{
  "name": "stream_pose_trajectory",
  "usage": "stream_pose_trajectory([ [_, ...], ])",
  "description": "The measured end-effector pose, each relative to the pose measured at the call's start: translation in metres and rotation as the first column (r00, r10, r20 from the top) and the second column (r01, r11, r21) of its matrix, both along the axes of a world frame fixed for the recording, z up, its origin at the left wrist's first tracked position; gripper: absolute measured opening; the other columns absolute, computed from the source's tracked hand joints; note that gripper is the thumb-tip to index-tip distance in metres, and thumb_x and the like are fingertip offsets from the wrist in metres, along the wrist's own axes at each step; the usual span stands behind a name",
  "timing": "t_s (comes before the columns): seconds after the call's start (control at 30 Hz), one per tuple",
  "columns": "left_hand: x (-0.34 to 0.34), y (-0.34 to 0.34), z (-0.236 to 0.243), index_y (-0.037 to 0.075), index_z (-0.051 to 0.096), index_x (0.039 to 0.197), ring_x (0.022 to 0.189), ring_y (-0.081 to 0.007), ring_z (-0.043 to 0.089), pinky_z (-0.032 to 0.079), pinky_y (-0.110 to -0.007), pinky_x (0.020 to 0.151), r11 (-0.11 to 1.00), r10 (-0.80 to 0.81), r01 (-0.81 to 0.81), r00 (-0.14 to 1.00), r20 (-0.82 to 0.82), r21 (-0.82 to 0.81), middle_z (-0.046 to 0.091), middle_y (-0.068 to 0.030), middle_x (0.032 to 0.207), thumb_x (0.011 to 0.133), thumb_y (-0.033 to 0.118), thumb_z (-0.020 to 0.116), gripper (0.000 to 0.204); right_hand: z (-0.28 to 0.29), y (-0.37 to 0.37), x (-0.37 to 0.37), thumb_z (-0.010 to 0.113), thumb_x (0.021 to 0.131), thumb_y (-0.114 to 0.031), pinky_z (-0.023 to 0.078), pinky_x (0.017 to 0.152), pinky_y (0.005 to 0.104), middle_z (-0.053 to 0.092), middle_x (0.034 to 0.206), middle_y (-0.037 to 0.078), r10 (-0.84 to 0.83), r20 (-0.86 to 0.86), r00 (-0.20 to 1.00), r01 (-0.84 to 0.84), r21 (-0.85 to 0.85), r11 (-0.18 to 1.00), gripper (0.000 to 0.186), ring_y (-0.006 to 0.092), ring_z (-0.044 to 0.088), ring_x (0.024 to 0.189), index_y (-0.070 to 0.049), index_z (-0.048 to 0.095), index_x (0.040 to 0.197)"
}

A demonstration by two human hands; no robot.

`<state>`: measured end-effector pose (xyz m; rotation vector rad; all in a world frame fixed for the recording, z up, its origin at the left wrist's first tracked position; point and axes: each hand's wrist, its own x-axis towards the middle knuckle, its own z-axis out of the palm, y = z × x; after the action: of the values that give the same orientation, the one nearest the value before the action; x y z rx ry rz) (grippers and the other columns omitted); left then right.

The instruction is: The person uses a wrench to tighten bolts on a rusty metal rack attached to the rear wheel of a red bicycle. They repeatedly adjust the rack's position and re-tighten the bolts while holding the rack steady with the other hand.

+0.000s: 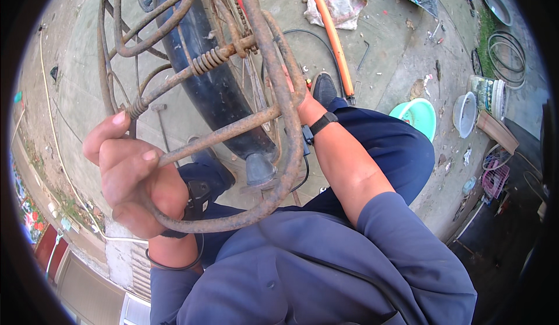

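Observation:
A rusty metal rack (221, 128) with coiled springs (207, 62) fills the upper middle, over a black tire and mudguard (204, 95) of what looks like a bicycle. My left hand (134, 176) is wrapped round the rack's bent corner at the lower left. Behind the rack's right side, my right hand (303, 101) reaches in toward the frame; its fingers are mostly hidden by the bars. A grey cone-shaped part (260, 171) sits at the tire's lower end.
An orange pump-like tube (333, 34) lies beside a white rag (338, 2). On the right are a green basin (425, 121), a grey basin (464, 115), a bucket (486, 95), coiled hoses (505, 57) and a pink crate (496, 179). A hammer (160, 121) lies left of the tire.

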<state>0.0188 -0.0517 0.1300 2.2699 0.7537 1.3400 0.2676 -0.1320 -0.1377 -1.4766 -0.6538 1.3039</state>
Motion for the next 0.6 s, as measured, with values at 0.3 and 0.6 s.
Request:
stream_pose_trajectory([
  [0.3,-0.004,-0.004,0.004,0.008,0.060,0.099,0.110,-0.0348,0.052,0.037,-0.051,0.103,0.999,0.003,-0.005,0.999,-0.044,-0.043,0.053,-0.0095,0.069,0.107,0.044,0.022,0.053,0.012,0.009,0.002,0.058,0.104,-0.023,0.052,0.081,0.0282,0.068,0.092,0.006,-0.082,-0.184,0.980,0.080,-0.018,0.997,0.040,0.0129,0.063,0.081,0.002,0.060,0.134],
  [0.6,0.000,-0.003,0.009,0.008,0.058,0.101,0.108,-0.0345,0.054,0.042,-0.049,0.098,1.000,0.002,-0.002,0.996,-0.087,-0.002,0.053,-0.0093,0.070,0.105,0.036,0.040,0.034,-0.010,0.013,-0.009,0.058,0.104,-0.022,0.050,0.063,0.0274,0.064,0.081,0.002,-0.146,-0.253,0.956,0.163,0.047,0.986,0.036,0.0109,0.058,0.067,0.000,0.062,0.131],
])
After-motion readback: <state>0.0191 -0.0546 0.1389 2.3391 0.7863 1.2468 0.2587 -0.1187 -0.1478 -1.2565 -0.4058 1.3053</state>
